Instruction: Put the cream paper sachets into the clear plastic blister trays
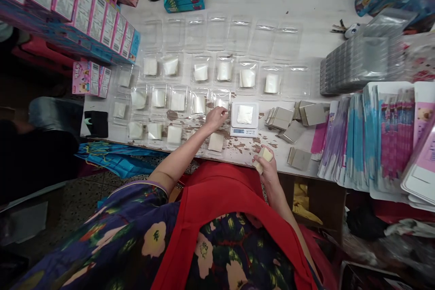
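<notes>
My right hand [268,167] grips a pale cream block [265,156] at the table's front edge, its fingers wrapped around the sides. My left hand [216,118] reaches over a clear plastic tray [220,94] holding a white square piece. Its fingers are curled together at the tray's near right side; what they pinch, if anything, is too small to tell. Between the hands stands a white digital scale [244,132] with a lit display. A shiny white square piece [244,114] lies on its platform. Several more clear trays with white pieces [178,101] stand in rows to the left.
Unfilled clear trays [217,31] line the back. Grey square stacks [281,118] lie right of the scale, beside upright printed cards [356,127]. Nested plastic trays [356,61] stand behind them. Pink boxes [84,4] stand at the left, near a black item [98,123].
</notes>
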`<state>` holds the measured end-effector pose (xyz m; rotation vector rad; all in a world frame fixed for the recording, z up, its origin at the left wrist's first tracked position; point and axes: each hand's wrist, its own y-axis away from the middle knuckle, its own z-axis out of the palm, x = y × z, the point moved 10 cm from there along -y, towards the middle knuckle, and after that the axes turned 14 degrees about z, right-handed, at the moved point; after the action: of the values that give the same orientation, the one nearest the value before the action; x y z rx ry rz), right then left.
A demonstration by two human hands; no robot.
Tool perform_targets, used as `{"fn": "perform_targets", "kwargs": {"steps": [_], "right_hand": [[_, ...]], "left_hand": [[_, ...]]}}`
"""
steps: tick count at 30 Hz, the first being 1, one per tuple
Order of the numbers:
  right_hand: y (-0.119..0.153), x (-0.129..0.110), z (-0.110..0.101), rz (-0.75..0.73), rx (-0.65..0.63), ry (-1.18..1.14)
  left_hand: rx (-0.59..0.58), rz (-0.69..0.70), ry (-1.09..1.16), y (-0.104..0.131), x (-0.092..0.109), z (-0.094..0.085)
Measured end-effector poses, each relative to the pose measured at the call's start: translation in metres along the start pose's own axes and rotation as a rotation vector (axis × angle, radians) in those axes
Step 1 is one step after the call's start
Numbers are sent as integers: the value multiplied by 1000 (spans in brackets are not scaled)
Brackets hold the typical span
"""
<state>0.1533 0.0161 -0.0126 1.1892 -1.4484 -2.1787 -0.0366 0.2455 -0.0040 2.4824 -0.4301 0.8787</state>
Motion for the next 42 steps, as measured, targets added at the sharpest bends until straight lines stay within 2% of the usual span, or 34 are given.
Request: {"fn": "perform_targets", "kwargs": {"steps": [6,11,15,17,20,24,27,31,39,42], "right_hand": [[1,5,-3,16,1,-25],[-3,9,-11,18,11,-58],[-6,8,-15,4,16,-69],[-6,5,-13,-1,-8,-94],[-5,-4,-7,-12,-48,-153],[-2,-22,4,-62,-96,-195],[3,-33,15,-109,-125,-150],[13,-42,24,-165,-126,-75],[24,-43,34,-140,-169,-73],[25,-39,36,-123,-182,-87]], "left_hand": [[-88,167,-153,-21,38,13],[-116,245,-294,-41,61,23],[-151,296,-289,-56,77,30],[-168,277,-226,-54,83,30],[-281,272,-5,-27,99,40],[-562,310,463,45,131,72],[-568,253,674,79,140,86],[-493,150,769,89,137,93],[-571,-20,936,99,136,84],[-583,-44,983,102,136,85]]}}
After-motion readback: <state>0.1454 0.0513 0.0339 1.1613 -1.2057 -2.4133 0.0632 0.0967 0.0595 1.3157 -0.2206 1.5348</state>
